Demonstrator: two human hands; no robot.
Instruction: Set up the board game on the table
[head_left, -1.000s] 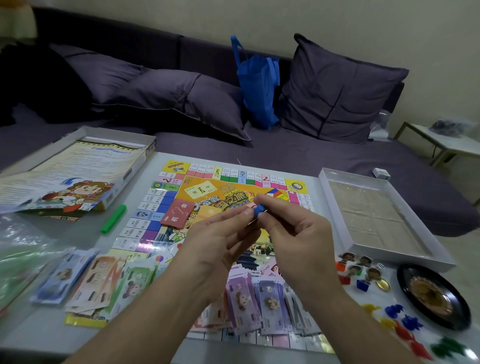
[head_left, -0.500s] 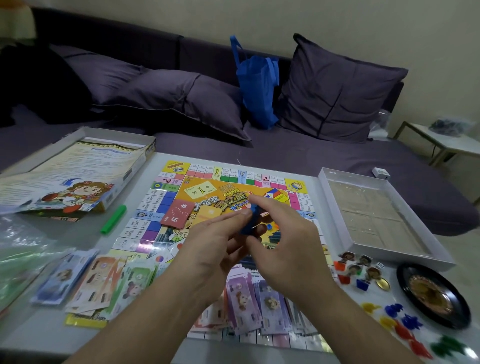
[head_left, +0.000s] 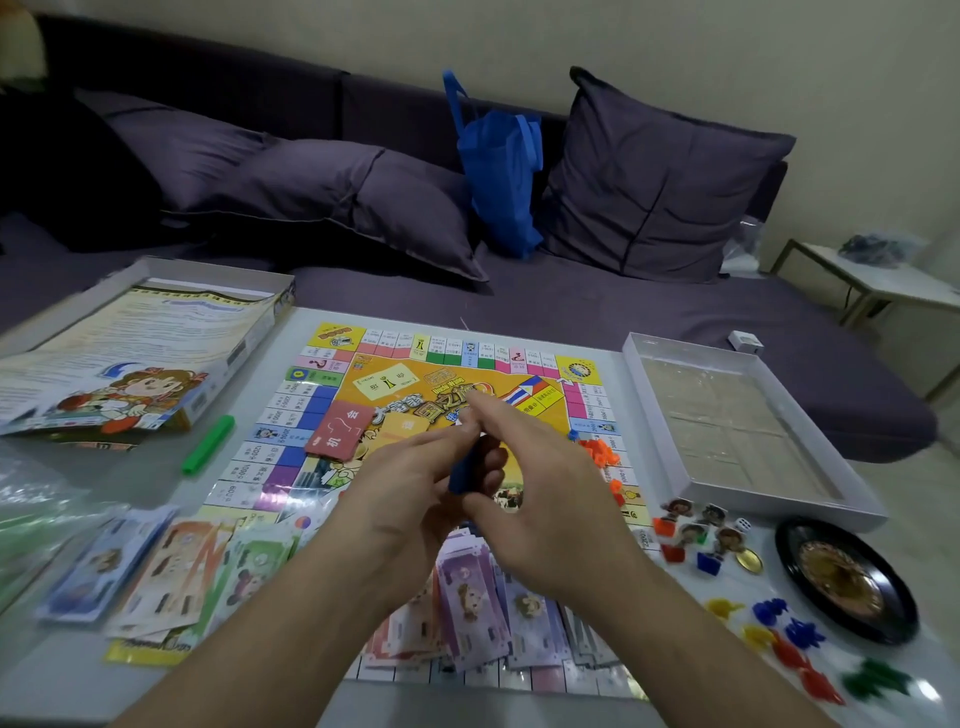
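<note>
The colourful game board (head_left: 332, 410) lies flat on the table. Both hands hover over its middle. My left hand (head_left: 410, 493) grips a dark blue stick-shaped piece (head_left: 462, 475) between palm and fingers. My right hand (head_left: 540, 483) has its fingers curled around the piece's upper end, and its fingertips meet those of the left hand. Small orange pieces (head_left: 600, 452) lie loose on the board's right side. A red card deck (head_left: 340, 431) sits on the board. Paper money (head_left: 483, 608) covers the board's near edge.
The box lid with the rule sheet (head_left: 130, 358) is at the left, with a green stick (head_left: 208, 444) beside it. The white box tray (head_left: 732, 426) is at the right. In front of it are character pawns (head_left: 696, 535), a black roulette wheel (head_left: 841, 577) and coloured tokens (head_left: 789, 634). More money stacks (head_left: 156, 571) lie near left.
Both hands came closer together and lower over the board. The small blue piece pinched at fingertips is now a longer blue stick held in the left hand. Orange pieces now show on the board.
</note>
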